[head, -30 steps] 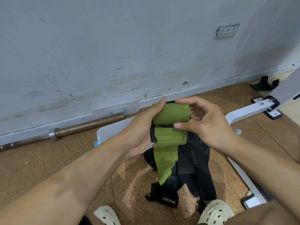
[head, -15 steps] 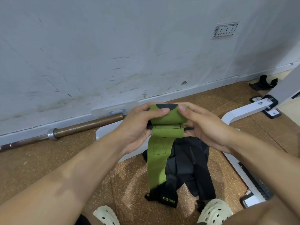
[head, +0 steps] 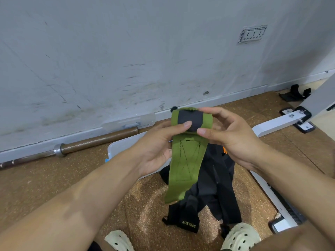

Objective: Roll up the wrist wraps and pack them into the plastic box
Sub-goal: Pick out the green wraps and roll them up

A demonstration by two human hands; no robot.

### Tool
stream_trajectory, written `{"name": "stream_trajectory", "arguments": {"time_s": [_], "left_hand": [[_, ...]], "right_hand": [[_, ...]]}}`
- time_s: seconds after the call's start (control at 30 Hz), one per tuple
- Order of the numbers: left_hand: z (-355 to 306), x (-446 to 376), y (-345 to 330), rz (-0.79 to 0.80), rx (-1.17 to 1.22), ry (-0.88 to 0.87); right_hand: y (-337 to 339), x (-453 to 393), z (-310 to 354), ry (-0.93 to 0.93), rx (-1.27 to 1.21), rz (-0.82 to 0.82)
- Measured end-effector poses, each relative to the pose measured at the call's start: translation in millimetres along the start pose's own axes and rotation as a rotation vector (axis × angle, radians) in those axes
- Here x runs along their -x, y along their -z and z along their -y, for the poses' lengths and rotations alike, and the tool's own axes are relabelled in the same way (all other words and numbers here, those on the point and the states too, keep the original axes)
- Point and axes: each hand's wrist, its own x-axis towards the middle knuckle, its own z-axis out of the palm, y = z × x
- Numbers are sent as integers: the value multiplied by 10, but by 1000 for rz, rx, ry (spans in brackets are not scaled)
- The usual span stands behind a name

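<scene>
Fingers [head: 186, 124] of left hand [head: 155, 151] and right hand [head: 233, 136] curled around green wrap [head: 184, 160], pinching its rolled top, black patch facing up. Loose tail hanging down over black wraps [head: 213, 194] heaped on floor [head: 45, 182]. Plastic box [head: 125, 147] just behind left hand, near barbell [head: 94, 142] along wall [head: 126, 51].

Both forearms are bare to the picture's edge, with no sleeves, watch or bands showing. The left hand [head: 155, 151] and right hand [head: 233, 140] wear no gloves or rings, and their nails are short. On the feet are pale cream clogs [head: 240, 236] with round holes across the tops.
</scene>
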Motion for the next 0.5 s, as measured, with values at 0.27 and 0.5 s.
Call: {"name": "stream_trajectory", "arguments": {"time_s": [0.27, 0.5], "left_hand": [[22, 15, -2, -77, -33, -35], [-7, 23, 22, -20, -38, -118]], "right_hand": [[8, -13, -30, 105, 195, 28], [7, 1, -67, 4, 165, 48]]}}
